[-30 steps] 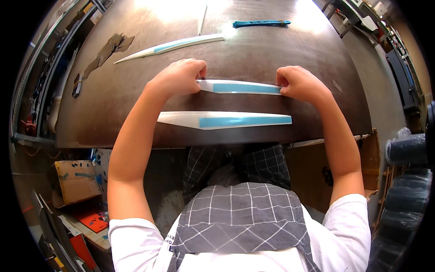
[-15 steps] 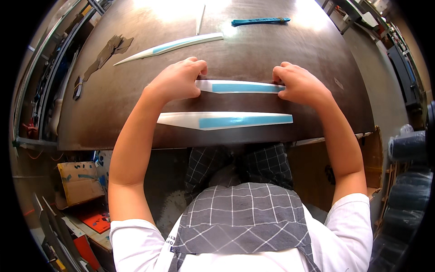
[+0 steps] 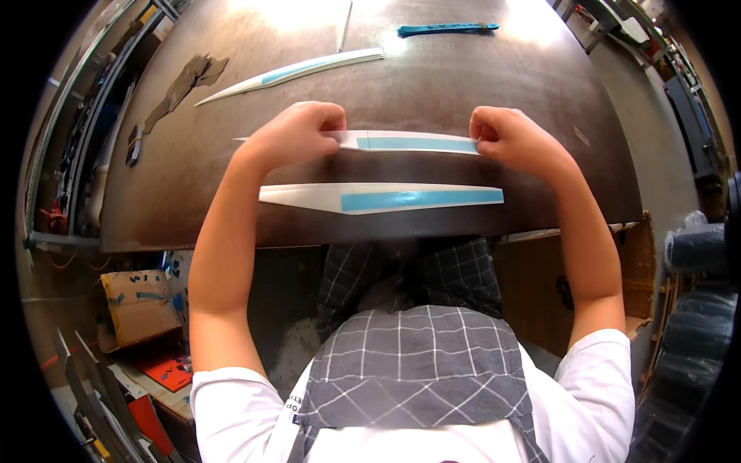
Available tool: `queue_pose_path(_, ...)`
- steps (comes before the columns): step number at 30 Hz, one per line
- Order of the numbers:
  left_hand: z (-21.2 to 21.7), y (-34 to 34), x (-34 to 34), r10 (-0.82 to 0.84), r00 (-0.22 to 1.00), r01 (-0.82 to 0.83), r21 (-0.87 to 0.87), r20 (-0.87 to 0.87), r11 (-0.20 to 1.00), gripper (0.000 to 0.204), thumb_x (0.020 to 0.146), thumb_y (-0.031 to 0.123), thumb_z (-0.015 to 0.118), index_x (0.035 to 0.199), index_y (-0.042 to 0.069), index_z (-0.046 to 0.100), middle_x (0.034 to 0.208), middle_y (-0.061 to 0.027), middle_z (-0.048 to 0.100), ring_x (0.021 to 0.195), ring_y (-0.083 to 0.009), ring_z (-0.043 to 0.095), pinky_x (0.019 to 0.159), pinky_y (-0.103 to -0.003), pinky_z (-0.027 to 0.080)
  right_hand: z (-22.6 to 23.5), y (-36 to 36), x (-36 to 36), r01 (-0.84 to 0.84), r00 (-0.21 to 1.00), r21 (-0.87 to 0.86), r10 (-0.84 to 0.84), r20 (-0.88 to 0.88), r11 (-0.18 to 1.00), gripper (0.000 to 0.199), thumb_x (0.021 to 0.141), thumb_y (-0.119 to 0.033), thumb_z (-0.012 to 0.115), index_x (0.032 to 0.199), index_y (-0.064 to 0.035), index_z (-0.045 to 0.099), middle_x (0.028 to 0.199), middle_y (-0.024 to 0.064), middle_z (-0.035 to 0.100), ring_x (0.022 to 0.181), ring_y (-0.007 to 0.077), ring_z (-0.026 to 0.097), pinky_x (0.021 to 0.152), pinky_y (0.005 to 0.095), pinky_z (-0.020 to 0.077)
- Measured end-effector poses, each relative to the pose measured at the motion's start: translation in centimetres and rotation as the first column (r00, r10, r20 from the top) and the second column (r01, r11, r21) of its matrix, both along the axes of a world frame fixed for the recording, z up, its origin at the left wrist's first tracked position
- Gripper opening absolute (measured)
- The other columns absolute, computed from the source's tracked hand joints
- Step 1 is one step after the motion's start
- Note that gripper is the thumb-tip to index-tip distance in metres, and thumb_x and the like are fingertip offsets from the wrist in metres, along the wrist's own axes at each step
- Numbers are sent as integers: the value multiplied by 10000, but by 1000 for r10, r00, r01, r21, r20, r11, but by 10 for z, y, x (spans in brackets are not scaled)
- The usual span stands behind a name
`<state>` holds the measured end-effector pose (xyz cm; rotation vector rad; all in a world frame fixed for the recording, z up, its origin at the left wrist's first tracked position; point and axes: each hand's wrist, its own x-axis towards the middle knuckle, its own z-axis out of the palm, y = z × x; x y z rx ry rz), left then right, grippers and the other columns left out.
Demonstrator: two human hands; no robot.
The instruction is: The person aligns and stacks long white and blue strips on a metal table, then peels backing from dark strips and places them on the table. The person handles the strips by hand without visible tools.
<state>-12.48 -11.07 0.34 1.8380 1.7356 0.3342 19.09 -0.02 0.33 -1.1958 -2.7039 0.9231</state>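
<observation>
My left hand is closed on a long white tapered strip with a light-blue band, gripping it left of the band. My left hand is slightly blurred. The strip's thin pointed tip pokes out beyond my left wrist. At the strip's other end, my right hand pinches it between thumb and curled fingers. Nearer the table edge lies a second white strip with a similar blue band, its left end hidden behind my left forearm.
Farther back on the brown table lie more blue-banded white strips, a thin white strip and a bundle of blue strips. Grey flat pieces are spread at the left. A cardboard box sits below the table's left side.
My left hand has slid slightly left along the held strip, its fingers curled tighter. The strip's pointed tip now shows past my wrist. My right hand keeps hold of the right end.
</observation>
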Motion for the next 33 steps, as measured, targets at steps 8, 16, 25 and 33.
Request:
queue_pose_path(8,7,-86,11,44,973,-69,102,228,992,141,849,-22,637,984,13,655,916,-39,577,835,-126,546,749,-261,478,0,-71,19,18,954,-88,-43,-298,996,168,895,-4,574,1052,11,631,843,178,668,808,312,669,786,372,518)
queue_pose_path(16,-16,-95,19,31,995,2,334,-93,943,303,772,10,682,1072,30,644,1096,-120,590,1027,-317,591,912,-404,504,-18,-91,15,-24,987,348,77,-139,937,223,825,-28,670,1047,-10,666,1053,158,645,1062,330,606,935,411,498)
queue_pose_path(25,4,-78,22,-112,928,154,91,-356,984,394,682,8,667,1068,50,605,1073,-117,624,1066,-325,580,928,-407,492,-4,-84,1,-186,979,244,160,123,952,217,775,5,662,976,3,581,997,169,605,1024,350,589,906,431,499)
queue_pose_path(33,1,-79,21,-78,960,107,96,-267,990,306,687,-3,649,974,40,551,975,-124,586,1000,-346,577,871,-421,488,-5,-85,0,-180,983,250,163,85,951,158,773,25,621,923,-3,577,935,171,620,978,361,605,880,443,498)
